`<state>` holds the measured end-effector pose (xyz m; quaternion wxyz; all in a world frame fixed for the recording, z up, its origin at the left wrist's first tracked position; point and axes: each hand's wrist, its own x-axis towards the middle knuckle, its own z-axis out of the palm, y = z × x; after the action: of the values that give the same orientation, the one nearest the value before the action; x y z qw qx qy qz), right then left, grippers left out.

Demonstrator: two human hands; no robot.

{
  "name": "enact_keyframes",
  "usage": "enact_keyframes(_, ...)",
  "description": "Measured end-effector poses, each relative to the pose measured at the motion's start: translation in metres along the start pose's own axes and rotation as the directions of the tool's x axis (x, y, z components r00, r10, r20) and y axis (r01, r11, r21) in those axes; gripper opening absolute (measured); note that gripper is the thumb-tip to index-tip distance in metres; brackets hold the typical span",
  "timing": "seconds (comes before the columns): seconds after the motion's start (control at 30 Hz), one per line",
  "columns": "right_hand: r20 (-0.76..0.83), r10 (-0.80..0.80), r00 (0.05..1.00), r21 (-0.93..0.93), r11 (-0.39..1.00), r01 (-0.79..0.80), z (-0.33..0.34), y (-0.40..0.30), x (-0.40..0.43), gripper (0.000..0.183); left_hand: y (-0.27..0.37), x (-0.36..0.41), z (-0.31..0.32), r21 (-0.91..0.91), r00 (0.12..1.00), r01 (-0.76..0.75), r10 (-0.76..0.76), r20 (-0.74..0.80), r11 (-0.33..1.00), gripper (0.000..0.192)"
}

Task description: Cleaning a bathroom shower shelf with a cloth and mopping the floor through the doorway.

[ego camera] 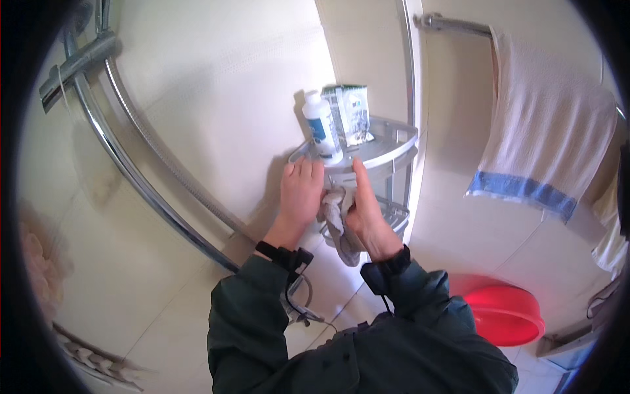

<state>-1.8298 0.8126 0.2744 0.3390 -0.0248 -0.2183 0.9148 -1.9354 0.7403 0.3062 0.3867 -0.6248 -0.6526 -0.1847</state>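
Note:
A crumpled greyish cloth (335, 216) hangs between my two hands, below the front rim of the upper tier of a metal corner shelf (389, 156). My right hand (368, 216) is closed around the cloth's right side, one digit pointing up towards the rim. At the left front of that tier is my left hand (301, 194), back towards me and fingers bent side by side; its fingertips and palm are partly hidden. Just beyond it, a white bottle (320, 128) with a blue label stands on the tier. A green-and-white printed packet (350, 115) stands behind the bottle.
A lower shelf tier (401, 216) sits beneath. Left on the wall are a chrome shower rail (115, 157) and a flexible hose (157, 152). At right, a towel (546, 123) hangs from a bar (457, 24) above a red basin (507, 315).

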Motion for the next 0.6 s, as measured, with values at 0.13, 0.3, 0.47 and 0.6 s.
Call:
enact_keyframes(0.13, -0.191, -0.065, 0.979, -0.072, 0.996, 0.052, 0.001, 0.009, 0.016, 0.057, 0.001, -0.002, -0.002, 0.023, 0.999, 0.029, -0.029, 0.013, 0.999, 0.049)
enact_keyframes(0.3, -0.258, -0.183, 0.949, -0.175, 0.975, 0.14, -0.001, 0.012, 0.016, 0.059, 0.008, -0.002, 0.006, 0.126, 0.978, -0.031, 0.056, -0.2, 0.992, 0.029)
enact_keyframes(0.47, -0.288, -0.105, 0.952, -0.141, 0.988, 0.066, -0.005, 0.005, 0.009, 0.054, 0.009, 0.0, -0.009, 0.046, 1.0, -0.03, 0.03, -0.005, 0.998, 0.035)
enact_keyframes(0.6, -0.031, -0.03, 0.999, -0.212, 0.977, 0.023, -0.034, -0.002, 0.002, 0.033, 0.023, 0.008, -0.009, 0.052, 0.988, 0.079, -0.085, 0.133, 0.996, 0.062)
